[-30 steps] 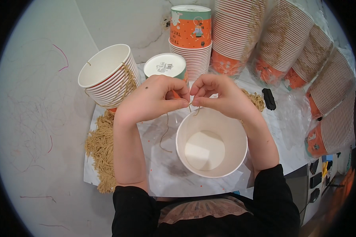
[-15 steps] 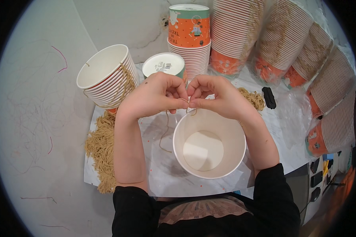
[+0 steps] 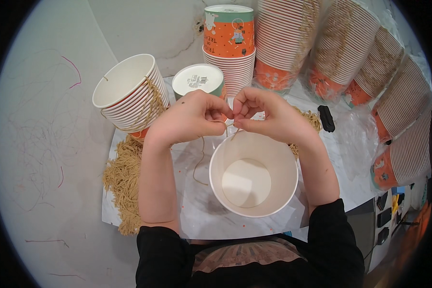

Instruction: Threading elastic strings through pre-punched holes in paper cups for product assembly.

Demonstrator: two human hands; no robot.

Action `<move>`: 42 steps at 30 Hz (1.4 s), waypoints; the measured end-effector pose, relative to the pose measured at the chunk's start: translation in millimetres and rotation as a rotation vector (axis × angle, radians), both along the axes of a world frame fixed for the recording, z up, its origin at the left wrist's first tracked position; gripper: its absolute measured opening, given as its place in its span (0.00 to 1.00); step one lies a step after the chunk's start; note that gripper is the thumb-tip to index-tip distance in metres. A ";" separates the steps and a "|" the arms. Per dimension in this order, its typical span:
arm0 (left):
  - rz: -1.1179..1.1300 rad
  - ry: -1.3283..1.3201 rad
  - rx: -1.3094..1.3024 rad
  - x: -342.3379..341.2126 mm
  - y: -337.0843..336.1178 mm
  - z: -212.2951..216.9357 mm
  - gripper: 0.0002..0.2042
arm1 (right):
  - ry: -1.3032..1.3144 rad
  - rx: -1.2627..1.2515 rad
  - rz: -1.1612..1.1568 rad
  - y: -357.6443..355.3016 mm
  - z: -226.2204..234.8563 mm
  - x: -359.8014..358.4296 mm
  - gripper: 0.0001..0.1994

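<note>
Head view shows left hand (image 3: pixel 189 115) and right hand (image 3: pixel 264 113) fingers pinching a cord (image 3: pixel 229 125), apparently not yet tied, above the bucket (image 3: pixel 285 175); the bucket stack (image 3: pixel 132 114) already bears strands (image 3: pixel 153 102).

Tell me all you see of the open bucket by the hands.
The bucket is round and open, with a white inside, thin rim and flat circular bottom; it looks like coated paper. It stands mouth up on the marbled white surface. The left hand and right hand hold a tan cord by its far rim; whether that passes through the wall is unclear. Its outside is hidden.
</note>
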State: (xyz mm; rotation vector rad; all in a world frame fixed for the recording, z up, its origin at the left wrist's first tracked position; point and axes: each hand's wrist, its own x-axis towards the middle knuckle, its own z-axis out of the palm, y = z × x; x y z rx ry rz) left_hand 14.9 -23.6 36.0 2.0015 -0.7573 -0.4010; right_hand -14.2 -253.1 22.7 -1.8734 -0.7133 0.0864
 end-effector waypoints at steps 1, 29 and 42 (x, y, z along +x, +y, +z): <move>0.001 -0.001 0.000 0.8 -0.4 -0.2 0.10 | -0.001 0.000 0.001 0.7 0.7 -0.9 0.10; 0.008 0.378 -0.225 13.9 -10.1 -1.3 0.06 | -0.070 -0.146 -0.146 -1.6 14.9 -13.5 0.05; 0.089 0.396 -0.196 24.0 -9.2 -9.0 0.06 | -0.006 -0.189 -0.278 9.4 14.2 -13.1 0.09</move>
